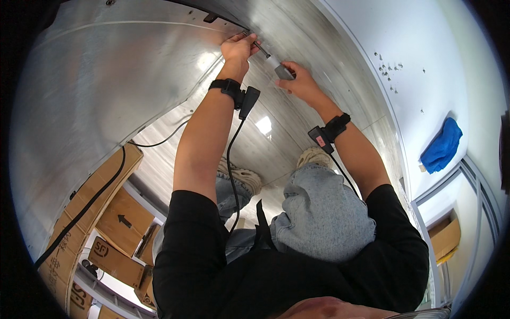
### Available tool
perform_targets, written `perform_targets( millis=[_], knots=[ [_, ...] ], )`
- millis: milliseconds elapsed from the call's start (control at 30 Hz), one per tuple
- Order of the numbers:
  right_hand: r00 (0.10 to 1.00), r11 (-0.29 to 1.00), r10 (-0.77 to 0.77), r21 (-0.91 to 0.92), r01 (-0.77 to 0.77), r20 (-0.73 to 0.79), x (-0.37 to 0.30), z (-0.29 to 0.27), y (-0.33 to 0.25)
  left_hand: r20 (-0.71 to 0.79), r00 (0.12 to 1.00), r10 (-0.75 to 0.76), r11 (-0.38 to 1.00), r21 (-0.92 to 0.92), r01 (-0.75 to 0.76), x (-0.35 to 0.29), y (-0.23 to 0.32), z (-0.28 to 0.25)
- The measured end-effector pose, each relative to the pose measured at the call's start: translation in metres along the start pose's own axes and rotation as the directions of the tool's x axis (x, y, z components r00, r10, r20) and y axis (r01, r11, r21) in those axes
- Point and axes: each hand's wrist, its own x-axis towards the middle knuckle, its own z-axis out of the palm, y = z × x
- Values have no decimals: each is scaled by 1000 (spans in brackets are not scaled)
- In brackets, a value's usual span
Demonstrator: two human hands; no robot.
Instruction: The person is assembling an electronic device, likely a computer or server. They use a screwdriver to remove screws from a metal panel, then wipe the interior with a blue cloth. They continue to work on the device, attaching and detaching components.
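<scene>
My right hand (302,84) grips the grey handle of a screwdriver (283,71). Its thin dark shaft slants up and left to the lower edge of a large metal panel (122,80). At that edge the fingers of my left hand (237,49) are closed around the spot where the shaft ends. They hide the tip and whatever they pinch. A small dark fitting (211,18) sits on the panel's rim farther left.
Cardboard boxes (125,220) stand at the lower left, with a black cable (90,212) running past them. Cables trail from both wrist straps. A blue cloth (443,146) and scattered small metal pieces (390,69) lie on the white surface at right.
</scene>
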Motion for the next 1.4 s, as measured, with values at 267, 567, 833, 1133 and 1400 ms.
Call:
perform_targets(
  millis=[267,567,833,1133,1400],
  knots=[
    [995,966,53,248,-71,80,-1,-6,-4,48,999,15,1000,-13,-15,0,-1,-2],
    [969,951,-206,-260,165,-138,-2,6,-1,66,997,31,998,-58,-27,-3,-1,-3],
    [998,997,-17,75,21,-57,4,9,7,18,1000,10,1000,10,-10,2,-2,-3],
    [985,983,142,106,-152,98,-8,-4,-14,33,999,15,1000,-15,-15,2,0,-5],
    [992,983,-119,-142,113,-33,4,2,16,23,1000,10,1000,-16,-9,4,-2,-4]
  ],
)
